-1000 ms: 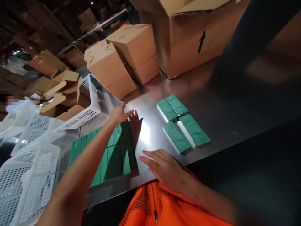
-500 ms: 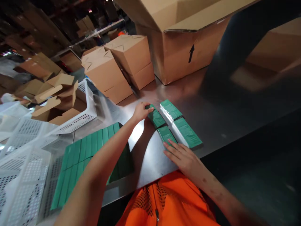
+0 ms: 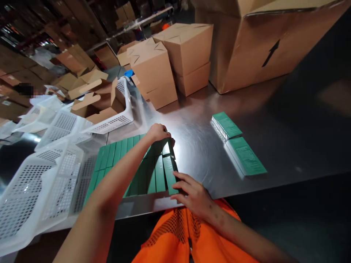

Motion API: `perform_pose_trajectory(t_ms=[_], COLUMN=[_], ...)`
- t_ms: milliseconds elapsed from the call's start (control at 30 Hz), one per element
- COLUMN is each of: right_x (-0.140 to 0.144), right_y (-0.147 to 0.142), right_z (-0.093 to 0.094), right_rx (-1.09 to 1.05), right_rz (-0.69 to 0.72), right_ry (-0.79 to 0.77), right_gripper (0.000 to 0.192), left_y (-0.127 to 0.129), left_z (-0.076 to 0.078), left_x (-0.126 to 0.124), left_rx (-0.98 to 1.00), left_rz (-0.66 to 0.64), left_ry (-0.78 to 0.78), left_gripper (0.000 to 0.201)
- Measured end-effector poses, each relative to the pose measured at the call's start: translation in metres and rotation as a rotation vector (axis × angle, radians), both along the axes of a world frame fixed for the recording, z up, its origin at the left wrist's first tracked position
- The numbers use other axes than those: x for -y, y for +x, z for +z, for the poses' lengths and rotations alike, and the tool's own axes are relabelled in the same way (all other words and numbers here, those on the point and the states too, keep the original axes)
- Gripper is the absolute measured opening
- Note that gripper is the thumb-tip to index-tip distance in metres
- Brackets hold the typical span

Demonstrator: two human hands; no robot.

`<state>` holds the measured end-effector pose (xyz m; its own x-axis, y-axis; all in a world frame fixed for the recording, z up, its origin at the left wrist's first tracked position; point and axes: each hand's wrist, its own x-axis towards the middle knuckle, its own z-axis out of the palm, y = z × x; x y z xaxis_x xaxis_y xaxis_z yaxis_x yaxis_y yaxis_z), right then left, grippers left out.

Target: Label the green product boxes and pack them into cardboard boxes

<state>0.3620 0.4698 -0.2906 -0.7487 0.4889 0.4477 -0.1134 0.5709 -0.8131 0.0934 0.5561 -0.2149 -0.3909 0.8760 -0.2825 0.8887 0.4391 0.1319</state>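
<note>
Slim green boxes [image 3: 120, 151] stand on edge in two packed rows on the metal table. At the right end of the rows, two more green boxes are end to end, the nearer one [image 3: 170, 175] leaning slightly with a narrow gap beside it. My left hand [image 3: 159, 133] is closed around the far end of the farther box, its fingertips partly hidden. Against the nearer box's right side and near end, my right hand [image 3: 193, 191] has its fingers bent. Apart to the right lie two flat green stacks [image 3: 227, 125], end to end.
Closed brown cartons [image 3: 156, 76] and a big open carton [image 3: 255, 51] with a black arrow stand along the back of the metal table [image 3: 203, 146]. White perforated baskets [image 3: 63, 175] are at the left, one holding an open carton [image 3: 101, 102]. The table's front edge runs before my orange vest.
Both hands have moved left with two green boxes from beside the flat stacks, bringing them against the packed rows. The two right stacks stay put. My view has shifted left.
</note>
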Motion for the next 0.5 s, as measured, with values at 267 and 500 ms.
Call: perform_pose_trajectory(t_ms=[267,500], right_x=[0.007,-0.013], right_y=[-0.016,0.007], right_z=[-0.002,0.024], right_rx=[-0.011,0.172], right_rz=[-0.059,0.058], right_ry=[-0.082,0.042], right_gripper=[0.021,0.063], left_y=[-0.002,-0.001], left_z=[0.001,0.006], left_x=[0.004,-0.003], left_rx=[0.002,0.04], left_rz=[0.032,-0.02], left_ry=[0.071,0.098], left_gripper=[0.042,0.047])
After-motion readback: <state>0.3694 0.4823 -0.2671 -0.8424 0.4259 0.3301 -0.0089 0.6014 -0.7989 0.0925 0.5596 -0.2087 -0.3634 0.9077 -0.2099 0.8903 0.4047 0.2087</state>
